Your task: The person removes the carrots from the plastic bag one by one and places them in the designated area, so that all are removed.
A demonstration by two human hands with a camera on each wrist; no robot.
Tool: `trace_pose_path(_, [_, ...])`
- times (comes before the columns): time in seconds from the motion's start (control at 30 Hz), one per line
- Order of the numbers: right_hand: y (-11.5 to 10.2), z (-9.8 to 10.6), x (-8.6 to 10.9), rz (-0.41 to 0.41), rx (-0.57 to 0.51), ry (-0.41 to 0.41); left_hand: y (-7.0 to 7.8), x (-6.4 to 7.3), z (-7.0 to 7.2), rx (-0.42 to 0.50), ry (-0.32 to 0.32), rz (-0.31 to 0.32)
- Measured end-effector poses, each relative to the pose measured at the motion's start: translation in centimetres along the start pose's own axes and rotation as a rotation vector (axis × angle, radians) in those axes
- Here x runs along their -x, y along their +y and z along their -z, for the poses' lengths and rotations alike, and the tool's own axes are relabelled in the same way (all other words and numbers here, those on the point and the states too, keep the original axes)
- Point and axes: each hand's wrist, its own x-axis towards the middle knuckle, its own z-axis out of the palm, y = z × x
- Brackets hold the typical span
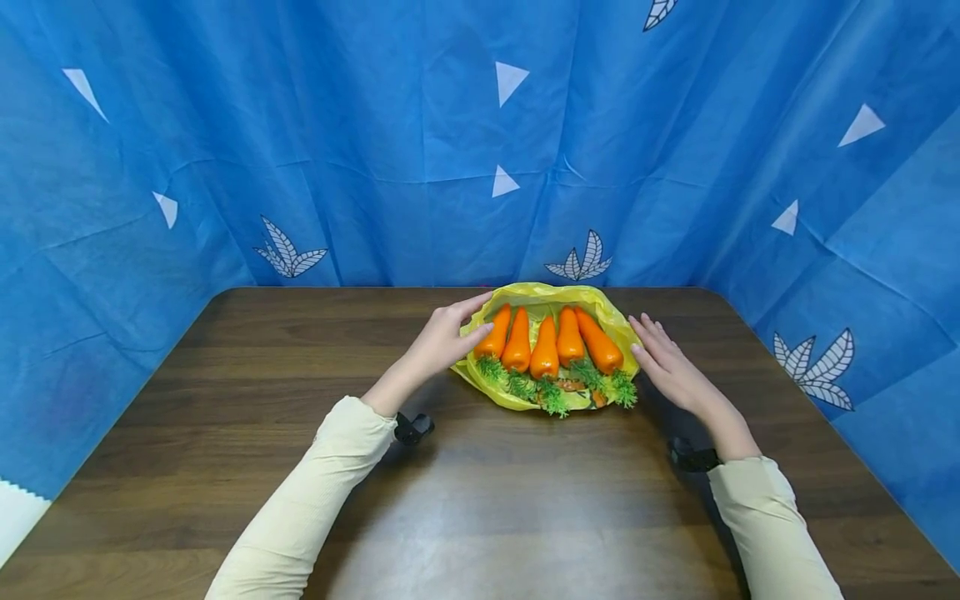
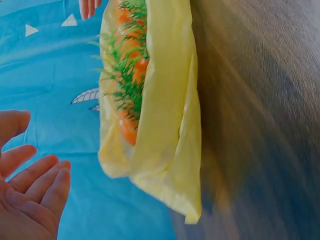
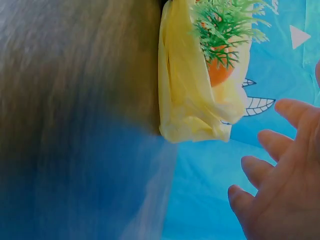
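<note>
A yellow plastic bag (image 1: 540, 292) lies on the table with its mouth spread wide. Several orange carrots (image 1: 544, 348) are inside, side by side, their leafy green tops (image 1: 553, 395) toward the near rim. My left hand (image 1: 441, 337) is at the bag's left side, thumb and fingers spread; its fingertips overlap the rim in the head view. A gap shows between that hand and the bag (image 2: 167, 95) in the left wrist view. At the right side, my right hand (image 1: 671, 371) has its fingers extended beside the rim, holding nothing. The right wrist view shows its spread fingers (image 3: 257, 170) apart from the bag.
The dark wood table (image 1: 480, 517) extends to both sides and in front of the bag. Behind it hangs a blue curtain (image 1: 375, 125) with white triangles and leaf prints, which also runs along both sides. Each wrist carries a black strap (image 1: 693, 457).
</note>
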Motion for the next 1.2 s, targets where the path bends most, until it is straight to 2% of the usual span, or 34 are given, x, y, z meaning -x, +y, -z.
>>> trace_pose_path(0.2, [0.1, -0.4, -0.3, -0.039, -0.034, -0.003, -0.6, -0.5, -1.6, 0.018, -0.028, 0.066])
trace_pose_path(0.47, [1.0, -0.9, -0.2, -0.066, -0.049, 0.002, -1.3, -0.2, -3.1, -0.037, -0.044, 0.139])
trace_pose_path(0.9, [2.1, -1.3, -0.1, -0.058, -0.156, 0.05, -2.1, -0.2, -4.5, -0.149, -0.08, 0.237])
trace_pose_path(1.07, [2.3, -1.5, -0.3, -0.049, -0.172, 0.082, -2.2, -0.2, -4.8, -0.174, -0.062, 0.257])
trace_pose_path(1.2, [2.3, -1.9, -0.4, -0.064, -0.236, 0.137, -2.2, -0.3, -5.1, -0.194, -0.056, 0.283])
